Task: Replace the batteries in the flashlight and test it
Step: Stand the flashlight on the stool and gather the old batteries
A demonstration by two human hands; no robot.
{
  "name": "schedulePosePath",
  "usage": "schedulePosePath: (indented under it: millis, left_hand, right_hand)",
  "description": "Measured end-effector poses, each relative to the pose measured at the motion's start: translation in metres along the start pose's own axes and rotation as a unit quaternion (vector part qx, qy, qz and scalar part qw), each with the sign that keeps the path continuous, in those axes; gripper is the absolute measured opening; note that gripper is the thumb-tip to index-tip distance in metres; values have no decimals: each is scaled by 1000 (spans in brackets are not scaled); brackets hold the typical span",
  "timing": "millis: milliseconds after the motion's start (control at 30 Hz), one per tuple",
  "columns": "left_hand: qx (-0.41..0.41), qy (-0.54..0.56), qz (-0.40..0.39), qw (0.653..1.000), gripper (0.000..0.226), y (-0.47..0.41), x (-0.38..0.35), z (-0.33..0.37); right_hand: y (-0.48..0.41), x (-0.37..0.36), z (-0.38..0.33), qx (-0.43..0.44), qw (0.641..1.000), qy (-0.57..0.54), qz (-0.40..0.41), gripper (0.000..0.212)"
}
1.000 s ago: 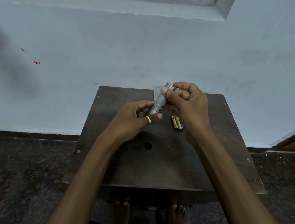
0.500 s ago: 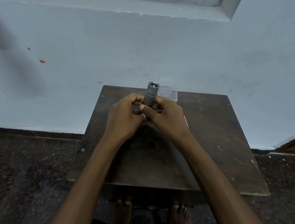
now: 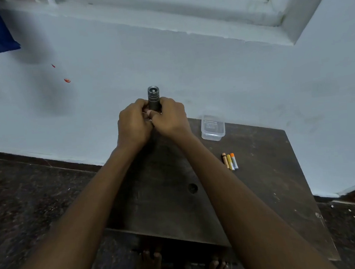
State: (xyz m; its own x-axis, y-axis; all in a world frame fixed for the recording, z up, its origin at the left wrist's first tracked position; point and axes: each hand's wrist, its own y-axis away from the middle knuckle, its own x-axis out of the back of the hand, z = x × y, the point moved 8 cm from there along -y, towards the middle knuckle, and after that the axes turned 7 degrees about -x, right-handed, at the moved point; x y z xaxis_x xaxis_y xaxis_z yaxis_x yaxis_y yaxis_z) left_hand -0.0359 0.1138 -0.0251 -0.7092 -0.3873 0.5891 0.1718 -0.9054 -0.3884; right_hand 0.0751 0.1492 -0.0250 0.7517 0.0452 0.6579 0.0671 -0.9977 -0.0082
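Observation:
A grey metal flashlight (image 3: 154, 97) stands upright between my two hands, its head pointing up toward the wall. My left hand (image 3: 133, 122) and my right hand (image 3: 169, 116) both wrap its lower body, fingers pressed together; the tail end is hidden inside them. No light shows from the lens. Three small batteries (image 3: 230, 161) lie side by side on the dark wooden table (image 3: 262, 180), to the right of my right forearm. They have orange, yellow and blue-silver wraps.
A small clear plastic box (image 3: 212, 128) sits at the table's far edge by the pale blue wall. The table has a round hole (image 3: 192, 188) near its middle. Dark speckled floor surrounds it, and my bare feet show below the near edge.
The flashlight went from tilted between my fingers to upright and gripped by both hands. My hands have risen toward the wall, and the batteries and box are uncovered on the right.

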Motion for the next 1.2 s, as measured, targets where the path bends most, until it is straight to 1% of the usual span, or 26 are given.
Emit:
schedulePosePath:
  millis: [133, 200, 267, 400, 433, 467, 533, 600, 667, 700, 767, 800, 867, 933, 1000, 1100, 1200]
  left_hand:
    - [2, 13, -32, 999, 20, -8, -11, -8]
    - [7, 15, -47, 999, 21, -7, -17, -12]
    - [15, 20, -61, 998, 27, -6, -21, -15]
    - [37, -2, -102, 994, 49, -1, -22, -22]
    - [46, -20, -104, 993, 51, 2, -20, -25]
    - [56, -44, -102, 992, 51, 6, -18, -27]
    - [88, -101, -90, 987, 49, 16, -13, -30]
    - [111, -135, -58, 983, 40, 26, -5, -21]
    - [101, -131, -38, 985, 27, 36, -6, 2]
    - [89, -120, -44, 988, 22, 42, -11, 18]
    - [80, -91, -79, 990, 17, 53, -29, 49]
    - [85, -80, -108, 987, 18, 58, -42, 62]
    - [97, -76, -184, 975, 24, 66, -70, 82]
    - [108, -83, -242, 961, 28, 72, -92, 94]
    - [111, -90, -266, 953, 28, 76, -104, 100]
    - [112, -105, -276, 949, 28, 83, -114, 103]
    - [101, -114, -276, 949, 27, 86, -119, 104]
  right_hand:
    - [-11, -8, 12, -31, 1000, -5, 0, 22]
    - [-11, -11, 19, -40, 999, -20, 2, 21]
    - [-9, -12, 24, -47, 998, -29, 1, 22]
    - [1, -6, 30, -60, 998, -18, -7, 36]
    - [7, -2, 33, -60, 998, -7, -3, 39]
    - [14, 4, 36, -60, 998, 2, 2, 38]
    - [29, 15, 46, -65, 998, -3, 8, 27]
    - [45, 30, 55, -71, 997, -16, 16, 17]
    - [58, 52, 64, -87, 995, -29, 38, 21]
    - [63, 64, 70, -96, 994, -33, 48, 21]
    - [73, 88, 83, -116, 991, -13, 68, 21]
    - [77, 100, 92, -129, 989, 7, 78, 21]
    - [85, 121, 110, -160, 982, 36, 91, 20]
    - [94, 135, 128, -195, 975, 63, 83, 20]
    - [99, 140, 139, -214, 970, 107, 44, 20]
    - [103, 133, 144, -218, 962, 164, -20, 18]
    - [104, 127, 143, -208, 960, 188, -22, 20]
